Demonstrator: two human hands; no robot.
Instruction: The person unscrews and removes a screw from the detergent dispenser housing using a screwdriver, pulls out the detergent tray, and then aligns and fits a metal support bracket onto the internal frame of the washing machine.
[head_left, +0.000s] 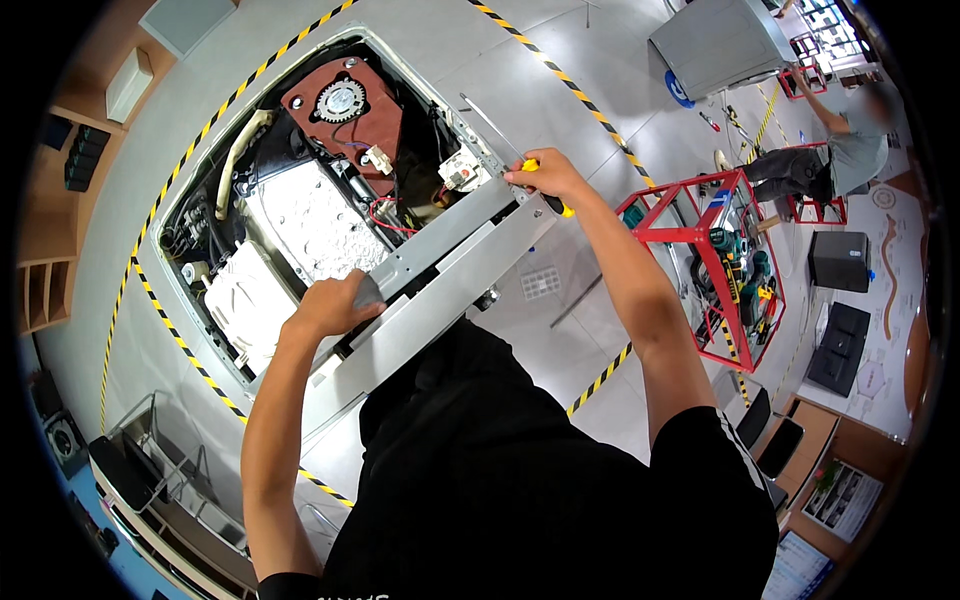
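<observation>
In front of me stands an appliance with its top off, probably a washing machine, its pale metal casing (425, 82) around the inner parts. Inside are a reddish-brown block (345, 105) with a toothed round part, a silver sheet (315, 220) and a white plastic housing (245, 300). My left hand (330, 305) grips the metal crossbar (440, 236) at the near side, thumb over it; some fingers are hidden. At the right corner, my right hand (548, 175) is closed round a screwdriver (564, 210) with a yellow-and-black handle, its shaft pointing away to the far left.
A red-framed cart (690, 234) holding several power tools stands to my right. Beyond it, a co-worker (840, 145) bends beside another grey appliance (722, 45). Yellow-and-black tape (560, 75) marks the floor. A compartmented tray (541, 284) lies on the floor near the appliance.
</observation>
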